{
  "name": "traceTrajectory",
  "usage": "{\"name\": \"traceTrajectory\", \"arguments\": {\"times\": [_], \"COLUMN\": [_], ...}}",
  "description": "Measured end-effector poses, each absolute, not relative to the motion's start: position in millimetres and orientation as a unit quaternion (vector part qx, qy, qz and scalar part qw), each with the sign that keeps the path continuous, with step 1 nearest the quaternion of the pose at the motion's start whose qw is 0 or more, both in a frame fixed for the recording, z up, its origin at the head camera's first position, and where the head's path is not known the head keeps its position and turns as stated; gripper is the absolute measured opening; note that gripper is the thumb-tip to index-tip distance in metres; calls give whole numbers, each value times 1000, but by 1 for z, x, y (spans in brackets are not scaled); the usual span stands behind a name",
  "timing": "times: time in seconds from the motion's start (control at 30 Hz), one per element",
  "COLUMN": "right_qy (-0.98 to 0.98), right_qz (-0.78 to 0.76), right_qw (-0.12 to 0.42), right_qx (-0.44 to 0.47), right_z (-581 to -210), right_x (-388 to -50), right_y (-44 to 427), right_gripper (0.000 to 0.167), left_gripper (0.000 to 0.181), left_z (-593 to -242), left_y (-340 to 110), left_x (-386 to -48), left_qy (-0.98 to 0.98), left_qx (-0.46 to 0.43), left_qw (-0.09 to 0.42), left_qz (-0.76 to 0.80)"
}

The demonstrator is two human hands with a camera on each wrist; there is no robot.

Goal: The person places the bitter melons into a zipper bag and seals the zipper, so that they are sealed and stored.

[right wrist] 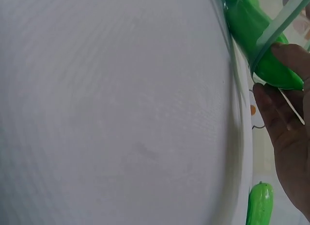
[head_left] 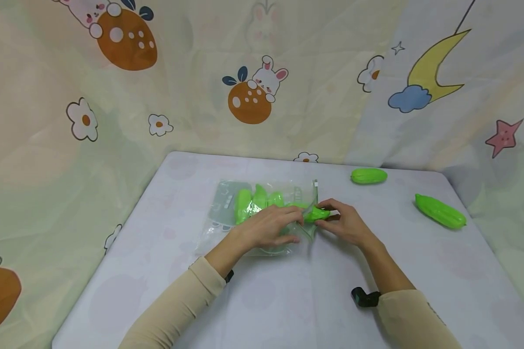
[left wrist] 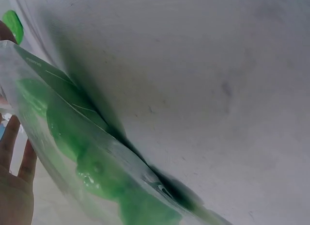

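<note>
A clear zip bag (head_left: 209,242) lies on the table with several glossy green toy vegetables (head_left: 243,206) inside. My left hand (head_left: 266,225) reaches over the bag and grips the edge of its mouth, the contact partly hidden; its fingers (left wrist: 28,162) show beside the bag in the left wrist view. At the raised mouth, my right hand (head_left: 345,223) pinches the tapered end of a curved green toy pepper (right wrist: 281,77) between thumb and fingers. The other end of this pepper lies inside the bag.
Two more green toy vegetables, cucumber-like, lie on the white table (head_left: 332,300): one (head_left: 368,176) near the back edge, another (head_left: 440,211) at the right. A patterned cloth (head_left: 323,97) hangs behind the table. A black wrist camera (head_left: 364,296) sits on the right forearm.
</note>
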State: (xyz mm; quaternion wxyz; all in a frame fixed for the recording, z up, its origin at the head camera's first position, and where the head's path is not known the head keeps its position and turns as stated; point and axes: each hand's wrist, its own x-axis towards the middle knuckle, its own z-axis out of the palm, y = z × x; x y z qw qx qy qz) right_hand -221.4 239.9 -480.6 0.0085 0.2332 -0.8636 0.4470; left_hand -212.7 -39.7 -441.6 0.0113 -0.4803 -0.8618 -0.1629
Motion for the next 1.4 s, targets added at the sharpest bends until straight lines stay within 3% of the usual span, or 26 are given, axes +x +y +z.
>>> {"name": "traceTrajectory", "arguments": {"times": [1.17, 1.4], "right_qy": [-875, -880], "right_qz": [428, 413], "right_qw": [18, -1], "right_qx": [227, 235], "right_z": [-485, -483], "right_x": [-223, -224], "right_y": [225, 226], "right_gripper": [25, 20], "left_gripper": [38, 39], "left_z": [-445, -447], "left_y": [-38, -39], "left_x": [-212, -213], "left_qy": [-859, -852], "left_qx": [-484, -493], "left_qw": [22, 32], "left_qz": [-165, -174]}}
